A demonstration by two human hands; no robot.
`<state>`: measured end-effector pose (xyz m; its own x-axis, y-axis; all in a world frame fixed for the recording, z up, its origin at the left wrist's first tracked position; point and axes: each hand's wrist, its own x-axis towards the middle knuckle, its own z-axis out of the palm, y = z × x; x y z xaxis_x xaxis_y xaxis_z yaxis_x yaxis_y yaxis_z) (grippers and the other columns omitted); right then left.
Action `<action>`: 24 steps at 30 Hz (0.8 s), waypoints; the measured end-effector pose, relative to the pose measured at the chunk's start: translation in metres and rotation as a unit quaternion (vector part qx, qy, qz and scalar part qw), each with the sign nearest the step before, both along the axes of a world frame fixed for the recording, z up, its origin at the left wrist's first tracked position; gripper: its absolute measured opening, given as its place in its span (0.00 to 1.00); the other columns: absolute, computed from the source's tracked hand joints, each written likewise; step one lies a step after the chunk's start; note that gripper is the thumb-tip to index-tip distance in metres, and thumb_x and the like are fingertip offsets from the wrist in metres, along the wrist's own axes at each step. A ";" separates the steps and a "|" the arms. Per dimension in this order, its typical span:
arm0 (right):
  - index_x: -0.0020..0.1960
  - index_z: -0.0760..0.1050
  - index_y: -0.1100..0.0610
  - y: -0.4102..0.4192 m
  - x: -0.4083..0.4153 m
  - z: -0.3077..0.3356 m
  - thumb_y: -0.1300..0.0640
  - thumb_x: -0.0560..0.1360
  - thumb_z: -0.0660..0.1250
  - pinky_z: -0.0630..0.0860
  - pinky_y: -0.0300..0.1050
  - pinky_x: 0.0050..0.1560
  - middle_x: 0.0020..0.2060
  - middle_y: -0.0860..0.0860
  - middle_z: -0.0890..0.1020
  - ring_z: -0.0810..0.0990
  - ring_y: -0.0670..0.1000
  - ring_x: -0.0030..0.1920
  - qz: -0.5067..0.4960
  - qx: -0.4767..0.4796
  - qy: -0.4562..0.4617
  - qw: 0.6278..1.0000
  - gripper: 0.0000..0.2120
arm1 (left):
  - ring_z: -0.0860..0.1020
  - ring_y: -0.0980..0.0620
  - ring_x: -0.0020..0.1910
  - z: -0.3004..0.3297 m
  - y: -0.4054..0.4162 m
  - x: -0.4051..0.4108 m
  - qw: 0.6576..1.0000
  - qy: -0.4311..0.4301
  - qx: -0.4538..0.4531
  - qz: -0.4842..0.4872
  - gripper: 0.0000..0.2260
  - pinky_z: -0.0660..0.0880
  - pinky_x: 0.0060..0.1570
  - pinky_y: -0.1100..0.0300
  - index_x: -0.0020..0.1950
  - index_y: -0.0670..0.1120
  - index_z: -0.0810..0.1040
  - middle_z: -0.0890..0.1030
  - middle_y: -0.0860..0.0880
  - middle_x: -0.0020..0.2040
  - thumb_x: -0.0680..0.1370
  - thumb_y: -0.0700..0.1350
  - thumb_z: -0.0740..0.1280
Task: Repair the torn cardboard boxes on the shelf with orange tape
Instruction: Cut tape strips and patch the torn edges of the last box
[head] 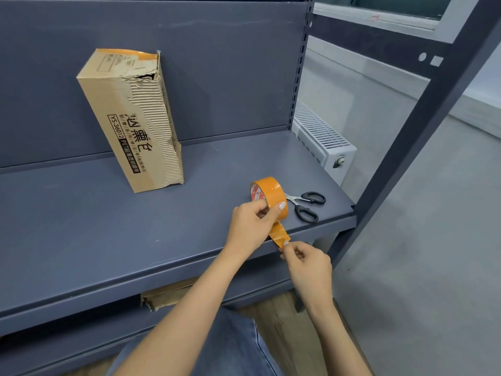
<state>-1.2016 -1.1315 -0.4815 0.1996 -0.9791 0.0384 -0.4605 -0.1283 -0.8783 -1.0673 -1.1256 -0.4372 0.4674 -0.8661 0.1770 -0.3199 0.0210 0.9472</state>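
Barely begun: left hand (250, 226) grasps the orange tape roll (269, 198), right hand (306, 263) pinches its free end (280, 234), while the torn box (130, 120) at far left awaits patching.

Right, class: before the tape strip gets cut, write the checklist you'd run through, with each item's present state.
1. Left hand grips the tape roll: ok.
2. Right hand pinches the free strip: ok.
3. Strip long enough to cover the tear: not ok, only a short length pulled.
4. Scissors within reach on the shelf: ok.
5. Torn box standing steady: ok.
6. Strip free of creases: cannot tell.
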 end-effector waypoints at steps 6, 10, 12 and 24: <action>0.40 0.83 0.51 0.012 0.003 -0.011 0.56 0.79 0.64 0.67 0.39 0.31 0.33 0.50 0.83 0.72 0.44 0.27 -0.029 0.032 -0.081 0.996 0.12 | 0.63 0.56 0.27 0.004 -0.001 0.003 1.000 0.008 0.006 0.003 0.18 0.62 0.28 0.65 0.32 0.41 0.75 0.68 0.53 0.25 0.77 0.50 0.68; 0.43 0.81 0.52 0.015 0.007 -0.014 0.60 0.82 0.59 0.74 0.44 0.42 0.36 0.47 0.85 0.78 0.42 0.32 -0.038 0.108 -0.152 0.982 0.14 | 0.63 0.54 0.28 0.004 0.000 0.004 1.000 0.013 0.004 -0.001 0.19 0.62 0.29 0.63 0.34 0.39 0.76 0.68 0.51 0.27 0.77 0.51 0.68; 0.43 0.82 0.56 0.012 0.006 -0.009 0.58 0.82 0.58 0.74 0.43 0.42 0.36 0.49 0.85 0.78 0.43 0.33 -0.037 0.134 -0.178 0.974 0.16 | 0.63 0.54 0.28 0.003 0.001 0.003 1.000 0.009 -0.001 -0.002 0.21 0.62 0.29 0.62 0.35 0.35 0.74 0.68 0.49 0.27 0.77 0.51 0.68; 0.36 0.82 0.56 -0.004 0.007 -0.005 0.43 0.75 0.68 0.77 0.45 0.44 0.32 0.48 0.84 0.79 0.45 0.33 -0.010 0.159 -0.086 0.984 0.18 | 0.64 0.55 0.27 -0.002 0.005 -0.002 1.000 -0.001 0.004 -0.005 0.21 0.64 0.30 0.60 0.35 0.34 0.75 0.70 0.49 0.27 0.77 0.52 0.69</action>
<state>-1.1950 -1.1355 -0.4868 0.1965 -0.9510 -0.2387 -0.3018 0.1730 -0.9375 -1.0690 -1.1209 -0.4395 0.4593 -0.8715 0.1717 -0.3214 0.0171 0.9468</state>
